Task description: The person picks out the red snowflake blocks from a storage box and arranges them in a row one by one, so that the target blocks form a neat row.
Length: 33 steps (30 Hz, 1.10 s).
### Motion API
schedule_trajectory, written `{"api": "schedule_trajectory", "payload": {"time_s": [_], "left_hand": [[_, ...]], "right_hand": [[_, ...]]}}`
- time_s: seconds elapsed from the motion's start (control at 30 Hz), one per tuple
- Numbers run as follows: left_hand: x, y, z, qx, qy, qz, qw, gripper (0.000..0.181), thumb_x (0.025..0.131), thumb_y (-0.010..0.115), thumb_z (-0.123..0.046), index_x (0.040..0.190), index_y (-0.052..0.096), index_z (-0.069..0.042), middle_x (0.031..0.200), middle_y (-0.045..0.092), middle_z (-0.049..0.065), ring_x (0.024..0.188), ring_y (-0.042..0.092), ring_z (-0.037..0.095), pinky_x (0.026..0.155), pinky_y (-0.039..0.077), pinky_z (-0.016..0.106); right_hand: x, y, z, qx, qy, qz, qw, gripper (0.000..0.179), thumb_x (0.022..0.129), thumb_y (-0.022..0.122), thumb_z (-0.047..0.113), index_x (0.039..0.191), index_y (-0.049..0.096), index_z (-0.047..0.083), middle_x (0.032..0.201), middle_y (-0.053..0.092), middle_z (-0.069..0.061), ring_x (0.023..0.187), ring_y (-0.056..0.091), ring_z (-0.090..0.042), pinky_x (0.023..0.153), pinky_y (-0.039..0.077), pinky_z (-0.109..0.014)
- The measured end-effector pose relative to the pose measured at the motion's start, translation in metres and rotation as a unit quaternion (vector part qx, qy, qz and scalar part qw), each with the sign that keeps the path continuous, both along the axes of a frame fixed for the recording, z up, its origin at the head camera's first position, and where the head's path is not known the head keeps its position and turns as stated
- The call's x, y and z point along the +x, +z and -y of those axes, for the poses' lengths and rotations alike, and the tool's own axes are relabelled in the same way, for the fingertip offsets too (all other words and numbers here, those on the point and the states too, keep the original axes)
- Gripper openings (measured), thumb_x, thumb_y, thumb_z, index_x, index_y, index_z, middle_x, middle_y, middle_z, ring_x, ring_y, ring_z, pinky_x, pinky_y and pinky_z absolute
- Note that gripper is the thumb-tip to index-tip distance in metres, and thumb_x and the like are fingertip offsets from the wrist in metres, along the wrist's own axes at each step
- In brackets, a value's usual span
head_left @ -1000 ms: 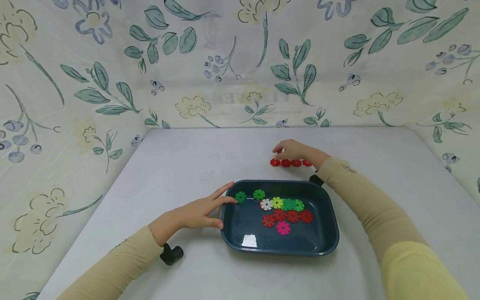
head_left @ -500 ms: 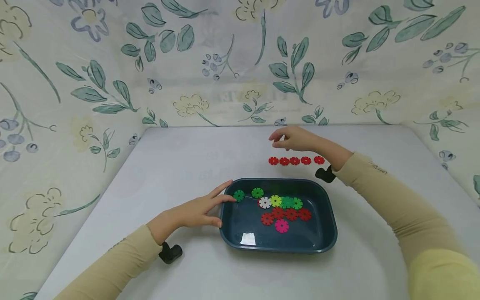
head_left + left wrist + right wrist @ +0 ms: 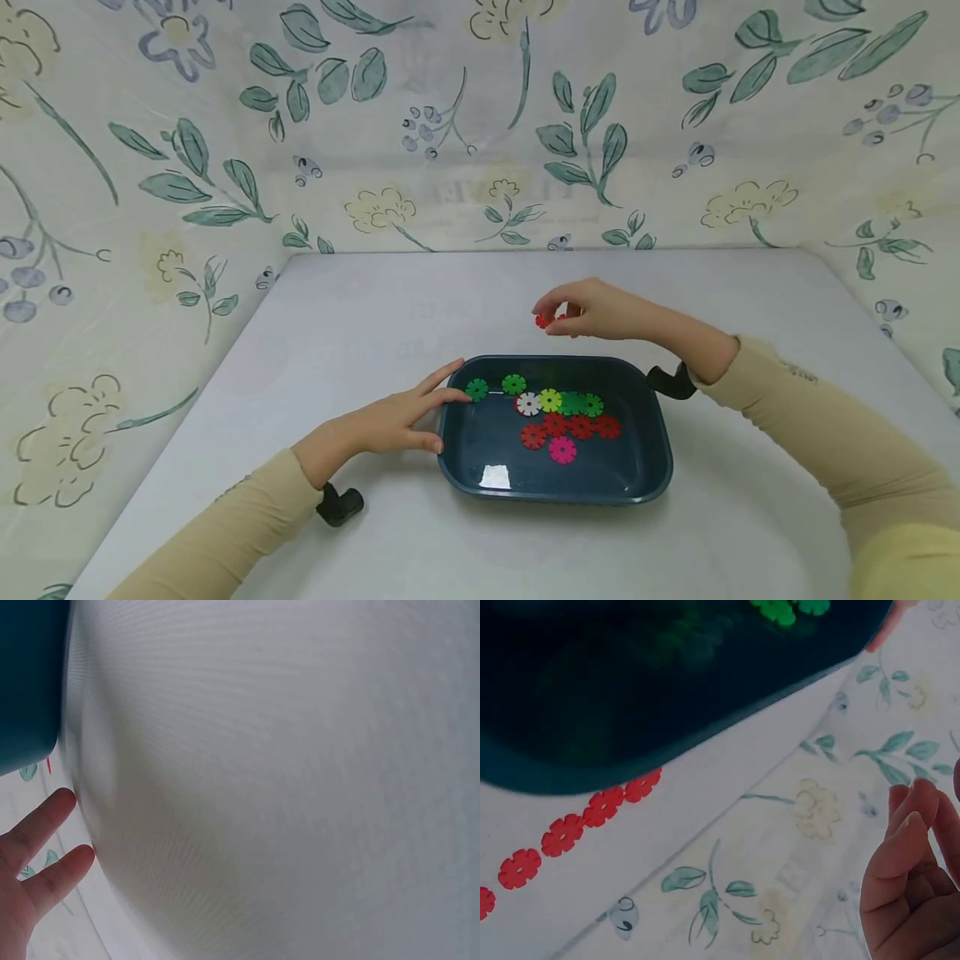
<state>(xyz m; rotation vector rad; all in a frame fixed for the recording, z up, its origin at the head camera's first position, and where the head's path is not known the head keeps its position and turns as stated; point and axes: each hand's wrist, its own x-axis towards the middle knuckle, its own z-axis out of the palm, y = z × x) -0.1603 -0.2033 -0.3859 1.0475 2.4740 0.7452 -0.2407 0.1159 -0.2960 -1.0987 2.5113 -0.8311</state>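
Observation:
My left hand (image 3: pixel 375 429) lies with spread fingers at the left rim of a dark blue tray (image 3: pixel 615 471), thumb low and index finger over the edge. In the left wrist view, two fingers of that hand (image 3: pixel 37 877) show beside the tray's outer wall (image 3: pixel 30 682). My right hand (image 3: pixel 611 311) hovers behind the tray with loosely bent fingers and a gap between thumb and index, holding nothing. It hides most of a row of red, notched flower-shaped plastic discs (image 3: pixel 541 322). The right wrist view shows these red discs (image 3: pixel 562 835) lined up on the table.
Inside the tray lie more discs: green (image 3: pixel 513 384), white (image 3: pixel 528 404), yellow (image 3: pixel 551 400), red (image 3: pixel 581 427) and pink (image 3: pixel 562 450). Black wrist cameras (image 3: pixel 341 507) sit on both wrists. A floral cloth (image 3: pixel 450 167) borders the white table (image 3: pixel 375 317) at the back.
My right hand rose from the red row's left end, uncovering the row, then came down nearer the tray and covers most of it again. My left hand stayed at the rim.

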Motion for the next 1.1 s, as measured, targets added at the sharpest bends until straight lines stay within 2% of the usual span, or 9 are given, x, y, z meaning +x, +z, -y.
{"api": "schedule_trajectory", "payload": {"time_s": [0.2,0.33,0.5,0.67,0.8,0.97,1.1], "left_hand": [[0.000,0.000,-0.001,-0.002,0.002,0.000,1.0000,0.063,0.082,0.063,-0.043,0.136,0.039,-0.023,0.154,-0.005,-0.002,0.137,0.019,0.033,0.096,0.037,0.055],[0.000,0.002,-0.002,-0.003,0.003,0.001,1.0000,0.063,0.082,0.063,-0.044,0.136,0.039,-0.022,0.154,-0.005,-0.001,0.137,0.020,0.033,0.096,0.037,0.055],[0.001,0.003,-0.001,0.000,-0.001,0.001,1.0000,0.064,0.082,0.061,-0.048,0.136,0.039,-0.022,0.154,-0.004,0.001,0.137,0.020,0.033,0.095,0.038,0.055],[0.001,0.002,-0.001,-0.001,-0.002,0.000,1.0000,0.063,0.083,0.063,-0.044,0.137,0.038,-0.021,0.154,-0.004,0.002,0.137,0.020,0.033,0.095,0.038,0.054],[0.001,0.001,0.000,0.000,-0.001,0.001,1.0000,0.063,0.083,0.063,-0.042,0.137,0.038,-0.022,0.154,-0.004,0.001,0.137,0.021,0.033,0.095,0.039,0.054],[0.001,0.000,0.001,0.004,-0.003,-0.001,1.0000,0.068,0.081,0.054,-0.058,0.137,0.038,-0.022,0.154,-0.005,-0.001,0.137,0.020,0.033,0.095,0.038,0.054],[0.000,-0.002,0.001,0.007,-0.005,-0.003,1.0000,0.075,0.078,0.046,-0.067,0.137,0.038,-0.022,0.154,-0.006,-0.003,0.137,0.019,0.032,0.096,0.037,0.054]], "right_hand": [[0.021,-0.005,0.004,0.011,0.045,-0.019,0.9987,0.033,0.084,0.066,0.013,0.116,0.060,0.006,0.102,0.064,-0.008,0.073,0.056,-0.012,0.065,0.050,-0.025],[0.033,-0.009,0.008,0.021,0.061,-0.009,0.9978,0.037,0.082,0.069,0.014,0.116,0.060,0.005,0.103,0.064,-0.010,0.071,0.056,-0.009,0.063,0.049,-0.021],[0.043,-0.018,0.017,0.063,0.089,0.012,0.9940,0.040,0.080,0.071,0.016,0.117,0.060,0.006,0.102,0.063,-0.008,0.066,0.054,-0.007,0.062,0.048,-0.018],[0.047,-0.024,0.029,0.104,0.130,0.021,0.9858,0.039,0.079,0.072,0.015,0.116,0.061,0.009,0.104,0.063,-0.006,0.077,0.057,-0.011,0.066,0.048,-0.017],[0.047,-0.027,0.036,0.129,0.146,0.012,0.9808,0.038,0.080,0.071,0.014,0.116,0.061,0.008,0.104,0.063,-0.006,0.084,0.058,-0.013,0.068,0.049,-0.018],[0.045,-0.040,0.042,0.159,0.149,0.004,0.9760,0.036,0.082,0.069,0.015,0.116,0.061,0.008,0.101,0.062,-0.003,0.084,0.057,-0.011,0.071,0.048,-0.020],[0.045,-0.050,0.046,0.188,0.162,-0.010,0.9687,0.035,0.082,0.070,0.017,0.115,0.061,0.009,0.103,0.061,-0.001,0.092,0.057,-0.013,0.077,0.049,-0.023]]}}
